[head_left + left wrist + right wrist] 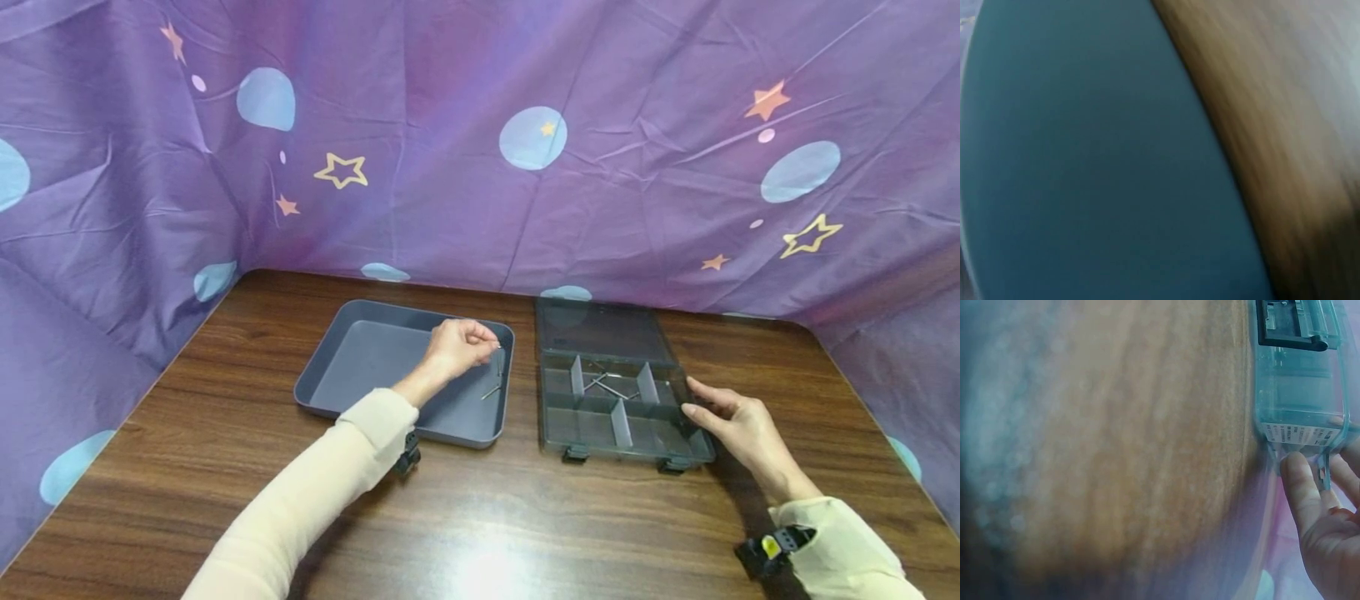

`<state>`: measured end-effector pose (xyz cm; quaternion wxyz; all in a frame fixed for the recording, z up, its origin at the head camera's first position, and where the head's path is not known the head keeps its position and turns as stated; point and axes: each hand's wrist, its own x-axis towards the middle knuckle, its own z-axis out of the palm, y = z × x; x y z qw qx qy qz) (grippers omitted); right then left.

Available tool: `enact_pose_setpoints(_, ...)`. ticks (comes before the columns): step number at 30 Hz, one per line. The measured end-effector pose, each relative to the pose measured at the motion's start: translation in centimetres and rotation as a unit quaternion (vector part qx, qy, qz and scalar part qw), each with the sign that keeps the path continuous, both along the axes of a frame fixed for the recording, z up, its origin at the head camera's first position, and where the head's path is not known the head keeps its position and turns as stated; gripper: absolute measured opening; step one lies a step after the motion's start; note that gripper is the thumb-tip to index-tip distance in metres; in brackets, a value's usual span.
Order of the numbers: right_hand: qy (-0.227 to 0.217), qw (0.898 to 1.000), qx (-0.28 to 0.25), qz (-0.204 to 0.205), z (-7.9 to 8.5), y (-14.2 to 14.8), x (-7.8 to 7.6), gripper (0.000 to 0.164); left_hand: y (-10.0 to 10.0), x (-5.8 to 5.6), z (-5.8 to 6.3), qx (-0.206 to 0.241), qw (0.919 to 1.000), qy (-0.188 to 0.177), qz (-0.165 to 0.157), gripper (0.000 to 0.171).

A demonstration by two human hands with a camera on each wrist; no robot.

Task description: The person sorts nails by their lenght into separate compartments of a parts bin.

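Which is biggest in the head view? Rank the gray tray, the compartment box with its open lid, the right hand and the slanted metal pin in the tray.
1. Gray tray and compartment box, lid included: too alike to rank.
2. Right hand.
3. Slanted metal pin.

The head view is bright and fairly sharp, with white glare on the near desk (540,508). The left wrist view is dim and blurred, the right hazy.

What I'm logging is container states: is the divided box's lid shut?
No, the lid is swung open at the far side of the divided box.
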<state>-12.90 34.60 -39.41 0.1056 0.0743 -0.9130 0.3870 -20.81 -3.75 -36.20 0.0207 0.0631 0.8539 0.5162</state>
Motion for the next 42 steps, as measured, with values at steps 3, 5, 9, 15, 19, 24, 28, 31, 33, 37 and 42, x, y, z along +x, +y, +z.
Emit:
enact_pose_setpoints(3,-0.003,1.0,0.007,-0.002,0.0,0.0,0.0,0.045,-1.0,-0.3,-0.1,0.005,0.9998,-0.008,0.018,0.011)
enact_pose_setpoints(5,-0.004,1.0,0.008,-0.004,0.1,0.0,0.0,0.045,-1.7,-0.5,-0.3,0.005,0.9995,-0.012,0.028,0.011)
enact_pose_setpoints(9,-0.004,1.0,-0.001,-0.003,0.1,0.0,0.0,0.045,-2.9,-1.0,-0.7,-0.023,0.9988,-0.007,0.042,0.012)
enact_pose_setpoints(15,-0.009,1.0,0.001,-0.003,0.0,0.1,-0.1,0.046,-4.5,-1.7,-1.3,-0.057,0.9966,-0.003,0.059,0.013)
enact_pose_setpoints(19,-0.016,1.0,0.003,-0.005,0.0,0.1,-0.1,0.046,-5.3,-1.9,-1.5,-0.068,0.9955,-0.005,0.065,0.014)
enact_pose_setpoints(24,-0.012,1.0,0.0,-0.006,-0.2,0.1,-0.1,0.046,-5.9,-2.1,-1.7,-0.073,0.9946,-0.014,0.073,0.015)
enact_pose_setpoints(28,-0.01,1.0,0.0,-0.006,-0.1,0.1,-0.1,0.045,-6.2,-2.2,-1.8,-0.1,0.9918,-0.006,0.079,0.014)
enact_pose_setpoints(31,-0.009,1.0,0.002,-0.004,0.1,0.0,-0.1,0.045,-6.3,-2.3,-1.9,-0.123,0.9888,0.004,0.083,0.014)
enact_pose_setpoints(33,-0.011,1.0,0.006,-0.005,0.2,0.0,0.0,0.045,-6.4,-2.3,-2.0,-0.134,0.9872,0.006,0.085,0.014)
enact_pose_setpoints(37,-0.015,1.0,0.008,-0.007,0.2,0.0,0.0,0.045,-6.4,-2.4,-2.1,-0.149,0.9852,0.007,0.085,0.014)
enact_pose_setpoints(42,-0.006,1.0,-0.001,-0.005,0.1,0.1,0.0,0.044,-6.4,-2.6,-2.2,-0.173,0.9814,0.015,0.082,0.013)
